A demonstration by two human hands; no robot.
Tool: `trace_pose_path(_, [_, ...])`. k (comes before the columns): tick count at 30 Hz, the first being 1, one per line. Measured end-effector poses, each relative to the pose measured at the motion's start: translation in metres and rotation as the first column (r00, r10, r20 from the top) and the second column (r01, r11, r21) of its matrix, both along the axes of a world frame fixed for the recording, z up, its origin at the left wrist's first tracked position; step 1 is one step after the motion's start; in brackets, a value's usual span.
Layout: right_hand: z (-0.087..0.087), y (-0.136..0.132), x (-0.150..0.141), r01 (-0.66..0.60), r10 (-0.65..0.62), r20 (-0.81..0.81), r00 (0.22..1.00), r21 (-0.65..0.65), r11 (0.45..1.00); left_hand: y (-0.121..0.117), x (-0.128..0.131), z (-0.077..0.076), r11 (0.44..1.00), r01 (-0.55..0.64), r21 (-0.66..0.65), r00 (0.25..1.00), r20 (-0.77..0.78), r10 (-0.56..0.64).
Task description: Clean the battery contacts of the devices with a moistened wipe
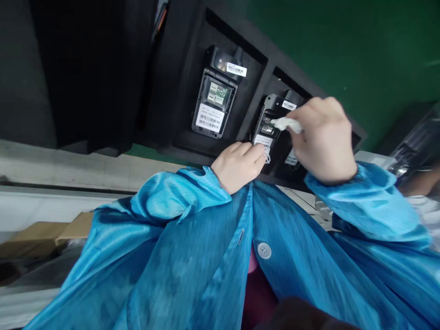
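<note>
A handheld electronic device (264,140) with its back open lies in a cut-out of a black foam tray (237,119). Small card slots and a white barcode label show on it. My left hand (239,165) is closed at the device's lower end, fingers bent over its edge and partly covering the label. Above the device, my right hand (323,137), slightly blurred, pinches a crumpled white wipe (288,123). The wipe's tip reaches the area of the card slots; whether it touches them I cannot tell.
Another open-backed device (213,103) with a barcode label lies in the cut-out to the left. A further labelled piece (291,158) is partly hidden under my right hand. A green surface (343,46) lies beyond the tray. Cardboard boxes (41,233) stand at lower left.
</note>
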State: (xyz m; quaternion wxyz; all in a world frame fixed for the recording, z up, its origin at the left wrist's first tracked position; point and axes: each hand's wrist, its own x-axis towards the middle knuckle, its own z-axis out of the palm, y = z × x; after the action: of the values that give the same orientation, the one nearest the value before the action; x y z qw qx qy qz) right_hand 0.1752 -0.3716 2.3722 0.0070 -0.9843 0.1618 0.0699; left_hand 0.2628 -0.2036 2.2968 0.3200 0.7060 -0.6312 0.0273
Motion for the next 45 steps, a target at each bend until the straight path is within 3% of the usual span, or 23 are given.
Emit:
trace_pose_path(2, [0.007, -0.008, -0.010, 0.172, -0.190, 0.129, 0.973, 0.134, 0.976, 0.000, 0.001, 0.000, 1.000, 0.019, 0.001, 1.000, 0.003, -0.019])
trace_pose_path(4, [0.011, -0.012, -0.018, 0.297, -0.353, 0.188, 0.917, 0.272, 0.915, 0.001, 0.001, 0.000, 1.000, 0.028, 0.005, 1.000, 0.006, -0.028])
trace_pose_path(7, [0.006, -0.006, -0.022, 0.323, -0.422, 0.228, 0.878, 0.369, 0.872, 0.000, 0.001, 0.000, 1.000, 0.026, 0.004, 1.000, 0.007, -0.026])
trace_pose_path(10, [-0.010, 0.004, -0.019, 0.186, -0.290, 0.292, 0.911, 0.338, 0.923, 0.000, 0.002, 0.001, 0.999, 0.033, 0.008, 0.999, -0.002, -0.033])
trace_pose_path(13, [-0.029, 0.011, -0.018, 0.038, -0.093, 0.301, 0.949, 0.183, 0.982, 0.000, 0.002, 0.001, 0.998, 0.050, 0.024, 0.999, -0.013, -0.050])
trace_pose_path(17, [-0.041, 0.011, -0.024, -0.090, 0.076, 0.224, 0.972, 0.052, 0.995, 0.001, 0.002, 0.002, 0.996, 0.068, 0.064, 0.997, -0.047, -0.065])
trace_pose_path(26, [-0.039, 0.017, -0.020, -0.002, -0.005, 0.233, 0.972, 0.031, 1.000, 0.000, 0.001, 0.004, 0.999, 0.013, 0.039, 1.000, -0.022, -0.012])
trace_pose_path(32, [-0.029, 0.017, -0.008, -0.060, 0.068, 0.141, 0.988, -0.066, 0.996, -0.002, 0.001, 0.003, 1.000, -0.003, 0.003, 0.999, -0.033, 0.003])
trace_pose_path(37, [-0.039, 0.015, -0.010, -0.048, 0.043, 0.262, 0.964, 0.013, 0.999, -0.003, 0.004, 0.003, 0.999, 0.036, -0.001, 0.999, -0.038, -0.036])
trace_pose_path(41, [-0.048, 0.015, -0.017, -0.069, 0.078, 0.274, 0.959, -0.041, 0.997, -0.002, 0.003, 0.003, 0.999, 0.042, 0.031, 0.998, -0.037, -0.041])
trace_pose_path(45, [-0.044, 0.016, -0.013, -0.096, 0.107, 0.233, 0.967, -0.058, 0.994, -0.001, 0.001, 0.002, 0.999, 0.021, 0.033, 0.998, -0.053, -0.019])
